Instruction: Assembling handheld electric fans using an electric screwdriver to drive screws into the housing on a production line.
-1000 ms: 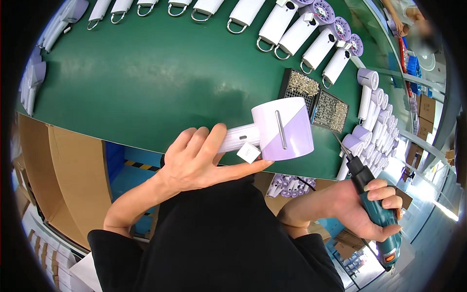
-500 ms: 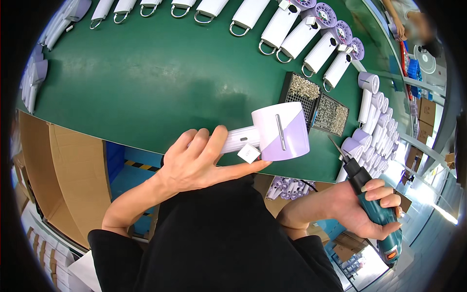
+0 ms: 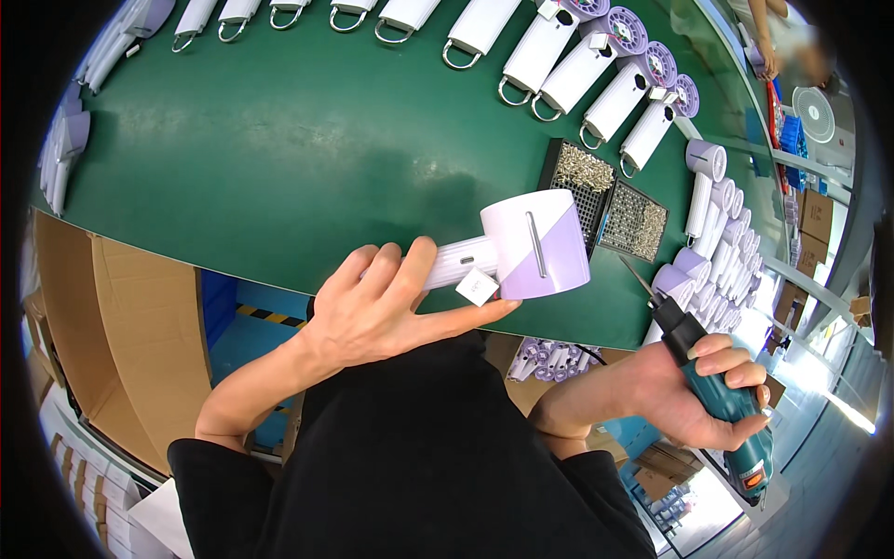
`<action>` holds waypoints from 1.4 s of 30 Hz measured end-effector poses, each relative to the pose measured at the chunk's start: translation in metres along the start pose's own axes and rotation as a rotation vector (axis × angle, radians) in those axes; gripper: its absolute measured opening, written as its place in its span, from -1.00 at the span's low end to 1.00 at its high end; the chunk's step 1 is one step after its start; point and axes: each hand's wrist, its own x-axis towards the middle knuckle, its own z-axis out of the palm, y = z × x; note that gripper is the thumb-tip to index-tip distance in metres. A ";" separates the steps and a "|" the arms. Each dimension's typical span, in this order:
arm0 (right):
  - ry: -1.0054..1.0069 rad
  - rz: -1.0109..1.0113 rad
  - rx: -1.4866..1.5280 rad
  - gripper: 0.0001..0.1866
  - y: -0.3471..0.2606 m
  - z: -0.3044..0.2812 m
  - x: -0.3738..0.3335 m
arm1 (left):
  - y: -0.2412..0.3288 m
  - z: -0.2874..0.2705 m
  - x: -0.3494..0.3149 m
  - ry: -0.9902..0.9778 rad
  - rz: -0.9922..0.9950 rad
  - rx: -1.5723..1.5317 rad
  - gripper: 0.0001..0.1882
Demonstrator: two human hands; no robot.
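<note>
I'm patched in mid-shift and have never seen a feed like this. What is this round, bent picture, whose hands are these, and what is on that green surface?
The picture comes from a wide fisheye camera worn on a person's head, looking down, so straight edges bend near the rim. There is no machine: both hands are the person's own, coming up from the lower edge.

The left hand has its grip on the white handle of a white and lilac hair dryer, held over the near edge of the green table; a small white tag hangs from it. The right hand grips a teal electric screwdriver, its bit pointing up toward the dryer but not touching it.

On the table lie a row of more dryers along the far side, another group at the right, and two dark trays of small screws.
</note>
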 end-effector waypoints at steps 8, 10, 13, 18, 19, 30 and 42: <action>0.107 0.023 -0.061 -0.69 0.001 0.012 -0.001 | 0.001 0.000 0.001 -0.026 -0.020 -0.018 -0.27; 0.107 0.028 -0.056 -0.69 0.001 0.012 -0.001 | 0.000 0.001 0.000 -0.025 -0.019 -0.014 -0.26; 0.097 0.047 -0.061 -0.69 0.001 0.012 -0.001 | 0.000 0.002 0.000 -0.027 -0.018 -0.018 -0.22; 0.099 0.055 -0.070 -0.68 0.002 0.012 -0.001 | 0.000 0.002 0.001 -0.029 -0.020 -0.032 -0.15; 0.098 0.055 -0.070 -0.68 0.002 0.009 0.000 | 0.000 0.002 0.001 -0.031 -0.026 -0.040 -0.13; 0.002 0.042 0.018 -0.57 0.006 0.002 0.000 | 0.001 0.003 0.001 -0.032 -0.044 -0.058 -0.10; 0.034 0.036 -0.003 -0.59 0.007 0.006 0.000 | -0.001 0.002 0.001 -0.022 -0.025 -0.047 -0.09</action>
